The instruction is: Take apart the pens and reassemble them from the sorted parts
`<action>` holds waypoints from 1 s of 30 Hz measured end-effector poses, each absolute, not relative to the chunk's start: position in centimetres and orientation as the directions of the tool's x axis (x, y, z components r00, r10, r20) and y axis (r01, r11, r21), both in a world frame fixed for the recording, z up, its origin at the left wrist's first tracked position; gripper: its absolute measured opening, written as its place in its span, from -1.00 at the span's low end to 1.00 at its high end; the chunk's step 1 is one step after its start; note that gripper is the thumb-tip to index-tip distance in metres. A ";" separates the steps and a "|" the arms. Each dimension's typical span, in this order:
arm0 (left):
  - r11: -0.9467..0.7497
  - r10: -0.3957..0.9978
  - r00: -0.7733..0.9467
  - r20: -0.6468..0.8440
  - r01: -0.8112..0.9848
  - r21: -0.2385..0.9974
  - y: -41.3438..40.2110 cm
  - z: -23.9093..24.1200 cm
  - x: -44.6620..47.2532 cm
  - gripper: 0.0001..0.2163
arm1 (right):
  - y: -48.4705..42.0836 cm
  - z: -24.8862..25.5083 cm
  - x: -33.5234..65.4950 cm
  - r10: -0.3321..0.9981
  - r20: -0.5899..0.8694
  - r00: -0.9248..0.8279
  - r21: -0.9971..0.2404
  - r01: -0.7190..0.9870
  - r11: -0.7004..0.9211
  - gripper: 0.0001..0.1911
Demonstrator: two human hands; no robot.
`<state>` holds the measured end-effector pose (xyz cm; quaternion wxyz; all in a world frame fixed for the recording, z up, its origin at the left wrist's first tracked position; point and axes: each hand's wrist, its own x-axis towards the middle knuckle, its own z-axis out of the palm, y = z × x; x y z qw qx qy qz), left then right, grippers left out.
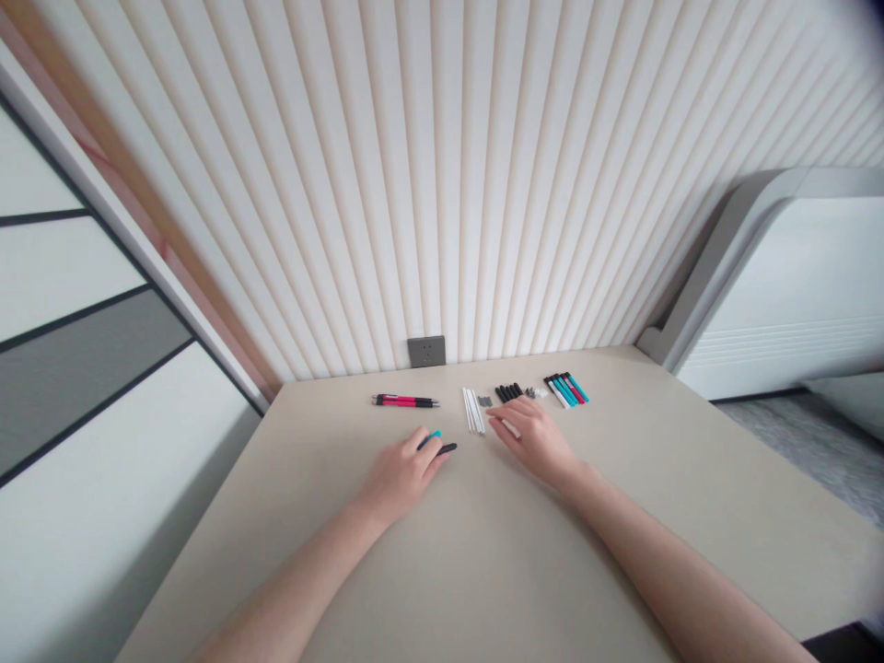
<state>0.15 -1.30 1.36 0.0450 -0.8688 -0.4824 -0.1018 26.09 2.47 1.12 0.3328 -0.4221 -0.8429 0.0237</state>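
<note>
Left hand (406, 468) partly hides 1 black piece (448, 448).

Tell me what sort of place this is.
Probably a bedroom: what looks like a headboard and grey bedding at the right, beside a table against a ribbed wall.

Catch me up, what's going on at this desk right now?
A person's left hand holds a teal piece and a black piece. The right hand is by the white rods and black tubes; whether it grips anything is unclear. Pens lie left of the rods, coloured barrels farther right.
</note>
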 end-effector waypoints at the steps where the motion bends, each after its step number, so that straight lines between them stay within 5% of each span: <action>1: -0.538 0.822 0.521 0.229 0.843 0.015 -1.3 1.3 0.1 -0.72 | 2.0 1.0 25.2 0.695 0.535 -0.480 -0.309 0.655 0.690 -0.70; 9: -0.602 0.780 0.574 0.249 0.797 0.049 -1.4 1.1 0.0 -0.74 | 0.0 1.3 22.6 0.580 0.481 -0.657 -0.288 0.506 0.813 -0.66; 30: -0.517 0.842 0.505 0.189 0.856 0.017 -1.3 1.4 0.1 -0.71 | -0.1 1.4 23.1 0.618 0.508 -0.601 -0.350 0.511 0.785 -0.79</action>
